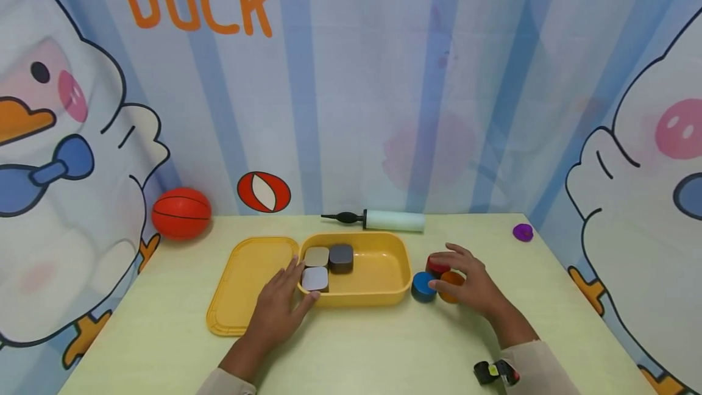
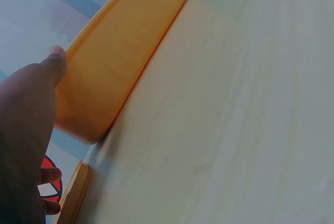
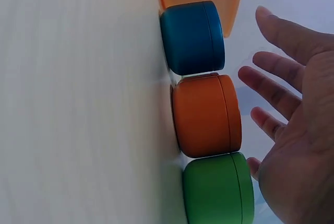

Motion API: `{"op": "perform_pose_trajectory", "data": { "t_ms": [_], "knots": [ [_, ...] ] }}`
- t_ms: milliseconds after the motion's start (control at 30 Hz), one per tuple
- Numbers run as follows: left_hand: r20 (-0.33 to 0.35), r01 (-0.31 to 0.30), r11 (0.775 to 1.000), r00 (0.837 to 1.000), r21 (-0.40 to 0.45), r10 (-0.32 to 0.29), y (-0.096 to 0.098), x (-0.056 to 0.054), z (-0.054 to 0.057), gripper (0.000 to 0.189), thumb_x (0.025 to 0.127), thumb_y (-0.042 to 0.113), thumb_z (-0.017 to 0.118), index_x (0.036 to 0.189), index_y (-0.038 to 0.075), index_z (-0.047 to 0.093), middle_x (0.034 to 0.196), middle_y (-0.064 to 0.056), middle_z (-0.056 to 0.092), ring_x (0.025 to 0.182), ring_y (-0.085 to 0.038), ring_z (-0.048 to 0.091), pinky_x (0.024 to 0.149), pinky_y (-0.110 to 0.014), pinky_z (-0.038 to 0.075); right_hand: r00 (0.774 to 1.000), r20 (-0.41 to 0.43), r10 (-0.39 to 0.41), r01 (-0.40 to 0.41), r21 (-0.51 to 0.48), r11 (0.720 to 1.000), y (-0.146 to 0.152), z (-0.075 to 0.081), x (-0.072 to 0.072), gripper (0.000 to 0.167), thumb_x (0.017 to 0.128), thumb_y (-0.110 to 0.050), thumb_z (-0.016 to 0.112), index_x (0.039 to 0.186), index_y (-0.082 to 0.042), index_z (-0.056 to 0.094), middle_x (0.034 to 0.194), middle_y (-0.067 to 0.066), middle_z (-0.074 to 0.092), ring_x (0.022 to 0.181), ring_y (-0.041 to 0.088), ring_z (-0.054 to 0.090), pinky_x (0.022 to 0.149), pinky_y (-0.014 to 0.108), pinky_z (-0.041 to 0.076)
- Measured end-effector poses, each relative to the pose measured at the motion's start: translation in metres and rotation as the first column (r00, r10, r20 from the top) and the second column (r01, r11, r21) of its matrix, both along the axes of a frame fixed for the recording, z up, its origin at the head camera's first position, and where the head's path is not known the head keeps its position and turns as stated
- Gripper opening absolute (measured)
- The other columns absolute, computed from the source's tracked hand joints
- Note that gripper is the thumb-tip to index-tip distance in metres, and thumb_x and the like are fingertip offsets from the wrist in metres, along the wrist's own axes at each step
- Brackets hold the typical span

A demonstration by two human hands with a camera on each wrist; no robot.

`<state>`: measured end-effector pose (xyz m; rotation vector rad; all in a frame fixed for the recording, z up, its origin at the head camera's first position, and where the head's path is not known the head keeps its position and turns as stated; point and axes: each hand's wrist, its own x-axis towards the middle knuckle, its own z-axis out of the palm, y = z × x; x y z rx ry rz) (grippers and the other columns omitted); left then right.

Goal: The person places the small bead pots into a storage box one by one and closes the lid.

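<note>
My left hand (image 1: 278, 309) lies at the left end of a yellow box (image 1: 362, 299), its fingers extended along that side and its thumb at the front rim. In the box's left half stand three small lidded tins: a beige one (image 1: 316, 256), a dark grey one (image 1: 341, 259) and a pale one (image 1: 315, 279). Over a cluster of tins right of the box hovers my right hand (image 1: 473, 283), fingers spread and holding nothing. Beneath or beside it are a blue tin (image 1: 423, 286), an orange tin (image 3: 207, 116), a red tin (image 1: 437, 265) and a green tin (image 3: 216, 190), which the hand hides in the head view.
A yellow lid (image 1: 247, 285) lies flat left of the box. Behind the box is a hand pump (image 1: 393, 220). A red ball (image 1: 181, 213) sits at the back left, a small purple object (image 1: 523, 232) at the back right. Near my right sleeve is a black strap-like item (image 1: 493, 372).
</note>
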<state>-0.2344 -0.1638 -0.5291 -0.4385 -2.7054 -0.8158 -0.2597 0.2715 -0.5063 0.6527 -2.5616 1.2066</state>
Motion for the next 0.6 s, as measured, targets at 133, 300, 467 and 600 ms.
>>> {"op": "perform_pose_trajectory", "data": {
  "t_ms": [133,300,467,600],
  "knots": [
    [0.006,0.0,1.0,1.0,0.0,0.0,0.0003,0.0003,0.0019,0.079,0.105,0.051,0.069,0.166,0.007,0.046,0.178,-0.012,0.036,0.157,-0.046,0.047,0.127,-0.067,0.038,1.0,-0.016,0.007,-0.007,0.025,1.0,0.0004,-0.0012,0.0005,0.046,0.092,-0.016,0.088,0.135,-0.005,0.076,0.139,0.017,0.075,0.153,0.052,0.042,0.117,0.089,0.024],
    [-0.002,0.0,1.0,1.0,-0.004,0.0,-0.0004,-0.0008,0.0007,0.079,0.105,0.05,0.07,0.166,0.007,0.045,0.178,-0.012,0.036,0.157,-0.045,0.047,0.127,-0.066,0.038,1.0,-0.021,0.018,-0.016,0.068,0.998,0.0003,-0.0006,0.001,0.043,0.092,-0.019,0.089,0.132,-0.009,0.079,0.137,0.012,0.077,0.152,0.05,0.043,0.118,0.085,0.022],
    [-0.018,0.006,1.0,1.0,-0.005,-0.006,-0.0009,-0.0004,-0.0007,0.078,0.104,0.048,0.072,0.165,0.006,0.047,0.176,-0.014,0.038,0.156,-0.045,0.049,0.126,-0.066,0.04,1.0,0.002,0.018,-0.018,0.116,0.993,0.0,0.0006,0.004,0.044,0.091,-0.023,0.09,0.132,-0.01,0.08,0.138,0.011,0.077,0.153,0.051,0.043,0.117,0.083,0.019],
    [-0.026,0.009,1.0,1.0,-0.006,-0.009,-0.0002,-0.0008,-0.0017,0.078,0.104,0.048,0.072,0.165,0.006,0.047,0.176,-0.013,0.038,0.156,-0.044,0.049,0.127,-0.065,0.04,1.0,0.008,0.008,-0.009,0.163,0.987,-0.0002,0.0003,0.0056,0.047,0.09,-0.027,0.091,0.133,-0.011,0.08,0.138,0.01,0.077,0.151,0.05,0.047,0.118,0.082,0.019]
  ]
}}
